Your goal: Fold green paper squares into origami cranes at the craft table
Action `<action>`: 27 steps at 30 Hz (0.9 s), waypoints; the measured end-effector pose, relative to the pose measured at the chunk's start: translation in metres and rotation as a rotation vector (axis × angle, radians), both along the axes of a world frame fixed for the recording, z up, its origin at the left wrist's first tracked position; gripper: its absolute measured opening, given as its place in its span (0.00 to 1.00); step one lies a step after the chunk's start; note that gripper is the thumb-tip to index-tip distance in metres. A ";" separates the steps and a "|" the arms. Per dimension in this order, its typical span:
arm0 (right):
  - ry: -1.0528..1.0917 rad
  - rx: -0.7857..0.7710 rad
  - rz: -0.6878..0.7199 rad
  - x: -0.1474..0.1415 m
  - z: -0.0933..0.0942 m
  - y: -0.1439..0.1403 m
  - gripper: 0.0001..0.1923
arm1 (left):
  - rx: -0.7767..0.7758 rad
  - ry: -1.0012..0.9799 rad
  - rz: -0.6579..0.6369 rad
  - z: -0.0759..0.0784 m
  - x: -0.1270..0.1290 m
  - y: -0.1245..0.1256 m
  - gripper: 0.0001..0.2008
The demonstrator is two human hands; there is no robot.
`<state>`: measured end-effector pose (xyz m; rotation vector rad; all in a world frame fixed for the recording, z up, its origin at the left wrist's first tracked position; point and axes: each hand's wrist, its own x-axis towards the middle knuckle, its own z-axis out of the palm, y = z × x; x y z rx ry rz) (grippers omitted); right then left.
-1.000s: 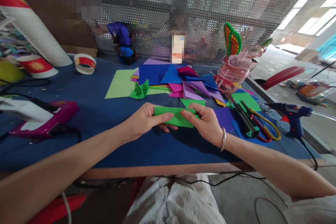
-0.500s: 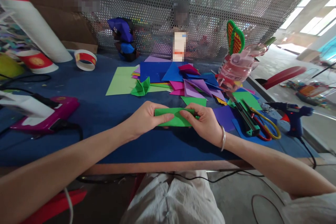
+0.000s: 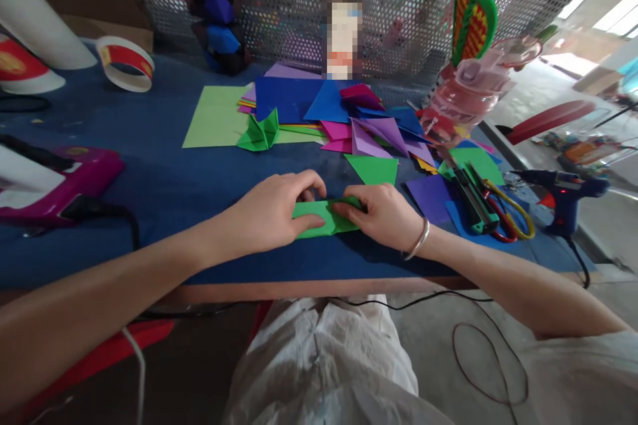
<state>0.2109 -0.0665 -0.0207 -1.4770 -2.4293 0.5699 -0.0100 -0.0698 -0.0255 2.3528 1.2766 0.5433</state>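
A folded strip of green paper (image 3: 319,219) stretches between my two hands, just above the blue tabletop near its front edge. My left hand (image 3: 284,209) has its thumb along the strip's left end, with the index finger arched up behind it. At the other end, my right hand (image 3: 383,214) pinches the paper between thumb and curled fingers. Beyond them stands a small folded green paper piece (image 3: 260,131). A loose green sheet (image 3: 373,168) lies just behind my right hand. The strip's underside and my fingers beneath it are hidden.
Coloured papers (image 3: 289,99) pile up at the back. To the right are a utility knife (image 3: 473,202), scissors (image 3: 513,212), a glue gun (image 3: 565,196) and a pink bottle (image 3: 461,99). A magenta power strip (image 3: 94,172) and a tape roll (image 3: 127,65) are on the left.
The view has tipped downward. My left index finger has lifted and arched off the strip. My right hand has shifted its pinch, and the paper bends near its thumb.
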 end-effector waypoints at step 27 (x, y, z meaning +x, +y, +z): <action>-0.232 0.637 0.176 0.003 -0.009 -0.016 0.08 | 0.448 0.236 -0.374 -0.011 -0.012 -0.058 0.26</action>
